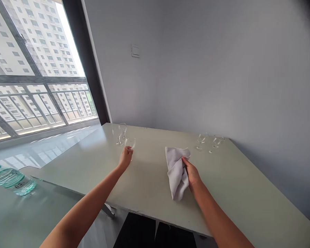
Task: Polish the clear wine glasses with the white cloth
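My left hand [126, 155] is closed around the stem of a clear wine glass [130, 143], over the left part of the pale table. Closed on a light grey-lilac cloth [177, 168] is my right hand [192, 171], with the cloth hanging down in loose folds over the table's middle. Part of a glass rim shows at the cloth's upper right edge. Behind my left hand stand clear stemmed glasses [122, 129]. Farther right, beyond the cloth, are a stemmed glass [202, 138] and another glass [218, 140].
The pale table [150, 186] reaches back to grey walls. At the far left a water bottle [14, 181] lies on its side on a lower glass-like surface [36, 220]. A large window [38, 69] is at the upper left.
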Demonstrator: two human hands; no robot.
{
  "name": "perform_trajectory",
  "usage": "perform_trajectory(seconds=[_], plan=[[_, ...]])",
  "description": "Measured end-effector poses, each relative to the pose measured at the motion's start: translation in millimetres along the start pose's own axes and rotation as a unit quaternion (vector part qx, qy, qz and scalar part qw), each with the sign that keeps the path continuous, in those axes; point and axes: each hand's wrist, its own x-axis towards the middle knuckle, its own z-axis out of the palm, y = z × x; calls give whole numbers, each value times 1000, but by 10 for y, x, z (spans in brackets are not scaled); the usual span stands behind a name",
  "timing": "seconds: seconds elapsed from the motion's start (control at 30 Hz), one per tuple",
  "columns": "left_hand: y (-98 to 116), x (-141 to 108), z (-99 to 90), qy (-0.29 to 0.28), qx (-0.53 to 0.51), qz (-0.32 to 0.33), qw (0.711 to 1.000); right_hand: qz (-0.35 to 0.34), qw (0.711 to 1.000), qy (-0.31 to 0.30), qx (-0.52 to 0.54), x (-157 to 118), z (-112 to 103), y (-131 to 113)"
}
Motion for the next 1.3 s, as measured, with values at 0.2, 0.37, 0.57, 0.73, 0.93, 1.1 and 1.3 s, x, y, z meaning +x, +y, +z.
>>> perform_trajectory(seconds=[0.2,0.37,0.57,0.73,0.93,1.1,1.3], plan=[[461,-590,460,-127,186,242,944,2,963,82,255,-243,26,-242],[714,-750,627,-86,254,413,870,-237,968,33,-75,-529,207,-301],[824,-713,548,-108,295,546,777,-161,943,-231,-175,-583,153,-234],[897,-766,488,-155,313,605,715,-56,953,-295,-43,-584,100,-160],[1068,-822,369,-181,320,591,718,27,967,-219,128,-607,67,-224],[1241,-798,165,-467,204,364,780,-74,942,-310,-108,-772,-81,-427],[1353,-833,38,-640,115,180,738,-44,930,-349,-103,-746,-194,-508]])
